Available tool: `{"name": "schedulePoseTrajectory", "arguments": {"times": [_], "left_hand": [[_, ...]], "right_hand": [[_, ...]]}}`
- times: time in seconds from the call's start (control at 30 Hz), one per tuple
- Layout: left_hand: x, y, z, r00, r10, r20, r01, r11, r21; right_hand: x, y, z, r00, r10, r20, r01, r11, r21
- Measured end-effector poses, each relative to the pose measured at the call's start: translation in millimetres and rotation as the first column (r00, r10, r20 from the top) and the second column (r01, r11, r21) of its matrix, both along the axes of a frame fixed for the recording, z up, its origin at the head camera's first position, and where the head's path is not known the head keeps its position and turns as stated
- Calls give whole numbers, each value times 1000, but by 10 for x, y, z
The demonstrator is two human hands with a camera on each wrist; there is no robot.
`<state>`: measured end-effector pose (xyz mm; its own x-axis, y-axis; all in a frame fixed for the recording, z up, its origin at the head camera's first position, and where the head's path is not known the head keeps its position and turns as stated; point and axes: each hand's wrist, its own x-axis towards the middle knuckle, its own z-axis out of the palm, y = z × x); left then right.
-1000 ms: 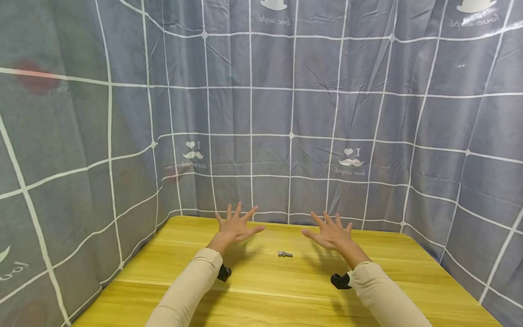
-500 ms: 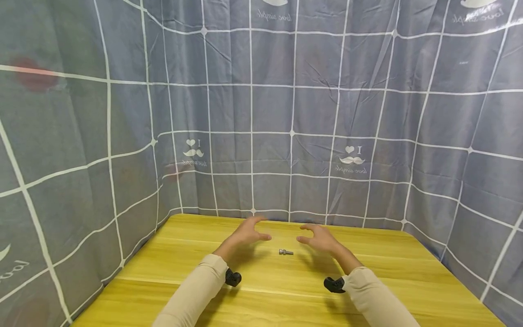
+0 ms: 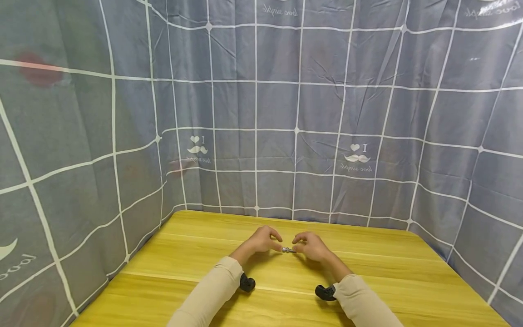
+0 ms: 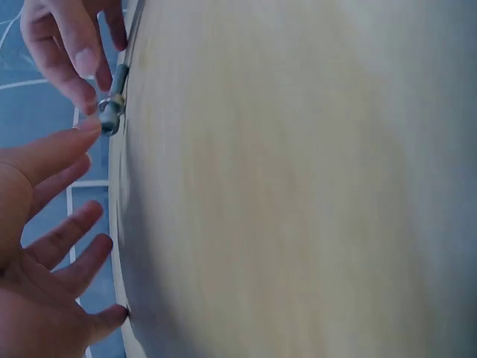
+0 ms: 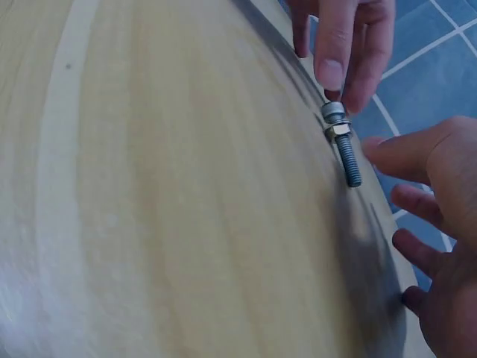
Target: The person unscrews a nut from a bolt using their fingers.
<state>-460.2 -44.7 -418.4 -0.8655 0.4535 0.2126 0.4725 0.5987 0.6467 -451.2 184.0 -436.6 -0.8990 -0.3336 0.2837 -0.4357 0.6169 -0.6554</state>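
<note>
A silver socket-head bolt (image 3: pixel 287 250) with a nut (image 5: pixel 340 130) and washer on it lies on the wooden table (image 3: pixel 196 254), between my two hands. Its head points to my left hand (image 3: pixel 264 240), its threaded end to my right hand (image 3: pixel 313 247). In the left wrist view my left thumb (image 4: pixel 88 125) is right at the bolt head, the other fingers spread apart. My right hand (image 5: pixel 456 246) is beside the shank in the right wrist view, thumb close to the threads and fingers loosely bent and apart. Neither hand is closed around the bolt.
A grey curtain (image 3: pixel 278 106) with a white grid hangs behind the table and along both sides. Black wrist-camera mounts (image 3: pixel 247 283) stick out below both cuffs, close over the tabletop.
Both hands have come inward from a wide, spread-finger pose to either side of the bolt, their fingers now bent. The bolt stays on the table; the head view has shifted slightly.
</note>
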Motion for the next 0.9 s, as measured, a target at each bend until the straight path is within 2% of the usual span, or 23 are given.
{"name": "schedulePoseTrajectory", "arguments": {"times": [0.2, 0.3, 0.43, 0.53, 0.63, 0.77, 0.9], "left_hand": [[11, 134, -17, 999, 46, 9, -45, 996, -82], [16, 178, -1, 997, 70, -12, -71, 991, -112], [13, 188, -3, 995, 98, -27, -101, 987, -124], [11, 167, -10, 995, 95, -26, -97, 988, -121], [-1, 135, -22, 996, 74, -42, -78, 993, -90], [-15, 75, -13, 997, 62, -50, -61, 998, 18], [-7, 26, 25, 999, 45, 5, -45, 984, 170]], "right_hand": [[21, -20, -82, 999, -5, -35, 7, 998, 57], [29, -25, -91, 998, -20, -62, 23, 998, 55], [33, -46, -95, 994, -11, -104, 16, 999, 39], [40, -70, -105, 994, -23, -107, 26, 999, 27], [36, -93, -114, 995, -51, -90, 50, 999, -15], [31, -134, -78, 995, -81, -62, 75, 993, -96], [61, -175, 0, 994, -101, -33, 93, 980, -175]]}}
